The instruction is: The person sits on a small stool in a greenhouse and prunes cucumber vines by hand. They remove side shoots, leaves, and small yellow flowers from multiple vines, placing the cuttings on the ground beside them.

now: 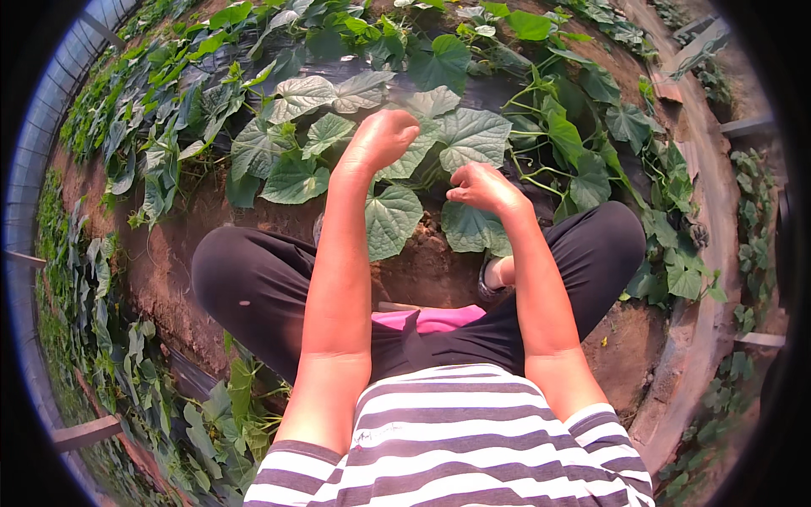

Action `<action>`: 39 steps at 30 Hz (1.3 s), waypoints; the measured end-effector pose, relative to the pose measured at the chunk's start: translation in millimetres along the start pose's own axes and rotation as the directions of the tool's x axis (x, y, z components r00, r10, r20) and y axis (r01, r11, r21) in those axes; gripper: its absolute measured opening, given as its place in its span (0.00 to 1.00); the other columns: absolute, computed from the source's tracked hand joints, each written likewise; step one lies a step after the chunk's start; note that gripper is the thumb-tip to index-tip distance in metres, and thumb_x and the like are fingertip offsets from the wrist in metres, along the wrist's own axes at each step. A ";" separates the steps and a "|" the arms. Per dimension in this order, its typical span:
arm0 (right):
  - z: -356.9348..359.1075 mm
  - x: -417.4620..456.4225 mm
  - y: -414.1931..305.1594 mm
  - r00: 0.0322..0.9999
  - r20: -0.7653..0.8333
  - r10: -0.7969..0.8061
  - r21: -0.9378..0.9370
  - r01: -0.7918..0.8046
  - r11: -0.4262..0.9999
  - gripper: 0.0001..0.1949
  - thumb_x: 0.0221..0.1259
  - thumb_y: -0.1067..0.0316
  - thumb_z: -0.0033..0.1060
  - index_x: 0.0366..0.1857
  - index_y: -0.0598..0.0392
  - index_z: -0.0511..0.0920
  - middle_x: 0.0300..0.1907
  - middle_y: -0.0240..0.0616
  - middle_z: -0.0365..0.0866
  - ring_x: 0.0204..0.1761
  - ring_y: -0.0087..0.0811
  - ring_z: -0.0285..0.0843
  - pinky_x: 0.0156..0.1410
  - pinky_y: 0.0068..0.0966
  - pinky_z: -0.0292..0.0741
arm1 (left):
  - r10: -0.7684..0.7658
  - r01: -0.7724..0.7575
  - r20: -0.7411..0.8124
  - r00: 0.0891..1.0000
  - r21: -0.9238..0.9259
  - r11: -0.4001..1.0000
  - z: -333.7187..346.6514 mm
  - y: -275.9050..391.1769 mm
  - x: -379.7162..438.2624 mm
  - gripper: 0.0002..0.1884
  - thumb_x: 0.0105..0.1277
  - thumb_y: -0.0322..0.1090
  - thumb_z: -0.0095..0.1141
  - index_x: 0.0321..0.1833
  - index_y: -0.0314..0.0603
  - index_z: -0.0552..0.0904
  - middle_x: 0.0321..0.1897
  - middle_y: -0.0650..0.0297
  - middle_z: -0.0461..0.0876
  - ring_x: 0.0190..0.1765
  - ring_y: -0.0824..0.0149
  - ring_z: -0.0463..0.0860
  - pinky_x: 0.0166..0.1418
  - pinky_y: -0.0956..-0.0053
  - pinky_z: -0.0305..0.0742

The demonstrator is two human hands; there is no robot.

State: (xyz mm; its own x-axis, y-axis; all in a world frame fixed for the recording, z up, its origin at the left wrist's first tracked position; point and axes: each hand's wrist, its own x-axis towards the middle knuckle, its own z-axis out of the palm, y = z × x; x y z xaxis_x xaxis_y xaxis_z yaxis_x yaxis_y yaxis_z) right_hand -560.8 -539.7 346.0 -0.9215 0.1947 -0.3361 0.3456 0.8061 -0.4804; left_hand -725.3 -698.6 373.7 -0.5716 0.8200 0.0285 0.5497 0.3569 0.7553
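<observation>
My left hand [389,136] hangs over a row of cucumber plants, its fingers curled under and turned away from view. Beneath it lie a broad, sunlit leaf [415,151] and paler leaves. Lower and to the right, my right hand [485,187] has bent fingers at the lower edge of a large cucumber leaf [476,136]. Another leaf [474,227] hangs just below that hand. Between the hands and my legs, a drooping leaf [393,218] covers part of the soil. Whether either hand pinches a stem is hidden.
Black plastic mulch film [488,89] shows under the foliage. Vines with thin stems [538,171] spread at the right. Bare soil [424,266] lies between my bent knees. A pale path edge [703,253] runs along the right, and clear greenhouse sheeting [31,158] curves at the left.
</observation>
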 end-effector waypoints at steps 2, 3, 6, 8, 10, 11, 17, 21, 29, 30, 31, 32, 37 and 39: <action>47.6 26.9 17.7 0.992 0.016 0.123 0.106 -0.124 0.987 0.18 0.52 0.60 0.69 0.43 0.63 0.83 0.38 0.53 0.86 0.42 0.45 0.86 0.47 0.37 0.79 | -0.043 0.047 0.081 0.996 -0.050 0.998 53.9 -36.7 11.6 0.14 0.63 0.36 0.56 0.47 0.37 0.86 0.37 0.54 0.88 0.41 0.62 0.86 0.49 0.68 0.79; 75.2 36.2 29.3 0.990 -0.053 0.129 0.124 -0.121 0.985 0.18 0.52 0.60 0.69 0.42 0.63 0.83 0.37 0.53 0.86 0.42 0.44 0.86 0.48 0.37 0.79 | -0.084 0.083 0.142 0.986 0.016 0.996 85.9 -53.9 15.6 0.13 0.62 0.35 0.55 0.46 0.39 0.87 0.37 0.53 0.88 0.41 0.60 0.87 0.49 0.67 0.79; 123.1 50.8 21.2 0.945 0.085 0.315 0.104 -0.323 0.941 0.11 0.52 0.65 0.61 0.36 0.55 0.87 0.43 0.53 0.85 0.50 0.50 0.83 0.55 0.41 0.79 | -0.315 0.325 0.481 0.818 0.065 0.943 168.8 -119.6 -14.1 0.13 0.59 0.33 0.54 0.43 0.38 0.87 0.35 0.50 0.88 0.37 0.55 0.87 0.45 0.62 0.80; 130.0 43.0 48.0 0.960 -0.031 0.278 0.081 -0.275 0.958 0.10 0.52 0.65 0.62 0.36 0.56 0.86 0.40 0.50 0.86 0.46 0.48 0.84 0.52 0.39 0.80 | -0.471 0.506 0.582 0.663 0.117 0.855 209.7 -126.6 -26.4 0.14 0.55 0.32 0.61 0.42 0.31 0.86 0.41 0.42 0.85 0.46 0.48 0.86 0.47 0.58 0.80; 122.7 45.1 46.9 0.939 -0.231 0.256 -0.007 -0.265 0.964 0.12 0.53 0.64 0.64 0.38 0.58 0.85 0.37 0.49 0.87 0.42 0.45 0.86 0.48 0.37 0.80 | -0.465 0.433 0.656 0.595 0.226 0.873 229.9 -137.8 -37.8 0.13 0.60 0.36 0.59 0.42 0.33 0.86 0.38 0.47 0.87 0.41 0.51 0.86 0.45 0.59 0.80; 114.9 48.4 42.0 0.914 -0.328 0.239 -0.051 -0.269 0.962 0.13 0.53 0.65 0.64 0.41 0.57 0.85 0.38 0.48 0.87 0.42 0.45 0.86 0.48 0.37 0.80 | -0.462 0.429 0.709 0.532 0.245 0.870 231.9 -141.1 -34.9 0.14 0.63 0.38 0.58 0.44 0.35 0.86 0.36 0.49 0.87 0.39 0.52 0.87 0.44 0.60 0.81; 103.2 111.9 -74.5 0.940 -0.243 -0.240 0.229 0.296 0.927 0.13 0.59 0.65 0.63 0.46 0.55 0.81 0.39 0.46 0.83 0.42 0.47 0.83 0.49 0.39 0.78 | -0.261 0.467 0.822 0.506 -0.007 0.884 217.0 -150.7 -19.3 0.15 0.71 0.40 0.54 0.48 0.32 0.80 0.35 0.51 0.87 0.37 0.59 0.88 0.40 0.66 0.84; 119.5 161.7 -124.1 0.935 -0.114 -0.335 0.222 0.353 0.909 0.14 0.58 0.65 0.64 0.47 0.57 0.83 0.40 0.48 0.84 0.42 0.47 0.83 0.50 0.38 0.78 | -0.074 0.730 0.829 0.554 -0.441 0.522 160.4 -169.9 -21.0 0.14 0.71 0.36 0.54 0.44 0.26 0.79 0.38 0.46 0.86 0.38 0.58 0.89 0.41 0.67 0.85; 164.3 268.0 -78.1 0.982 0.010 -0.189 0.231 0.181 0.956 0.13 0.58 0.68 0.60 0.44 0.60 0.84 0.35 0.44 0.88 0.37 0.31 0.85 0.45 0.32 0.80 | -0.632 0.661 0.357 0.687 -0.668 0.342 -25.9 -181.4 -45.2 0.15 0.71 0.33 0.48 0.35 0.22 0.78 0.27 0.46 0.85 0.24 0.58 0.87 0.25 0.70 0.83; 180.6 280.1 -80.8 0.981 -0.040 -0.191 0.170 0.195 0.966 0.11 0.59 0.66 0.59 0.42 0.60 0.82 0.35 0.42 0.86 0.38 0.35 0.83 0.47 0.37 0.78 | -0.725 0.538 0.141 0.674 -0.766 0.352 -24.5 -189.1 -48.5 0.14 0.71 0.31 0.46 0.34 0.24 0.79 0.25 0.47 0.84 0.22 0.59 0.86 0.23 0.71 0.82; 196.8 296.8 -70.1 0.923 -0.138 -0.360 -0.017 0.361 0.932 0.11 0.60 0.62 0.59 0.40 0.59 0.79 0.38 0.45 0.83 0.42 0.42 0.81 0.51 0.41 0.74 | -0.762 0.452 -0.120 0.636 -0.743 0.494 -19.2 -191.2 -40.2 0.12 0.71 0.30 0.47 0.36 0.25 0.79 0.24 0.48 0.84 0.23 0.57 0.86 0.29 0.68 0.83; 217.1 309.3 -64.2 0.886 -0.212 -0.411 -0.048 0.411 0.910 0.13 0.60 0.60 0.59 0.40 0.59 0.80 0.40 0.46 0.83 0.45 0.45 0.81 0.55 0.41 0.73 | -0.716 0.405 -0.399 0.573 -0.622 0.670 -4.2 -208.9 -39.0 0.10 0.69 0.29 0.48 0.37 0.26 0.79 0.28 0.48 0.85 0.29 0.54 0.87 0.35 0.66 0.83; 238.8 315.2 -107.7 0.998 -0.053 -0.016 0.055 0.019 0.998 0.17 0.59 0.56 0.61 0.45 0.58 0.81 0.46 0.48 0.84 0.51 0.49 0.80 0.59 0.40 0.72 | -0.636 0.511 -0.620 0.460 -0.401 0.760 27.3 -244.3 -55.1 0.12 0.65 0.25 0.50 0.49 0.30 0.79 0.51 0.46 0.80 0.55 0.45 0.80 0.60 0.59 0.75; 237.1 319.7 -94.2 0.968 -0.138 -0.210 -0.056 0.204 0.977 0.16 0.65 0.57 0.53 0.50 0.53 0.80 0.54 0.43 0.82 0.59 0.45 0.77 0.66 0.41 0.70 | -0.569 0.478 -0.675 0.469 -0.348 0.807 40.5 -254.0 -51.2 0.17 0.64 0.23 0.49 0.56 0.33 0.78 0.63 0.45 0.74 0.62 0.44 0.75 0.66 0.57 0.71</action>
State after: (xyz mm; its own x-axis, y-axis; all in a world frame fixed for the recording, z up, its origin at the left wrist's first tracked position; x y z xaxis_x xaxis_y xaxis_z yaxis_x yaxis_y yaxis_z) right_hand -845.9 -685.9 91.7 -0.9890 0.0964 -0.1125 0.1398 0.8588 -0.4929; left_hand -811.0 -813.2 153.9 -0.9924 -0.1205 0.0255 -0.0418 0.5241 0.8506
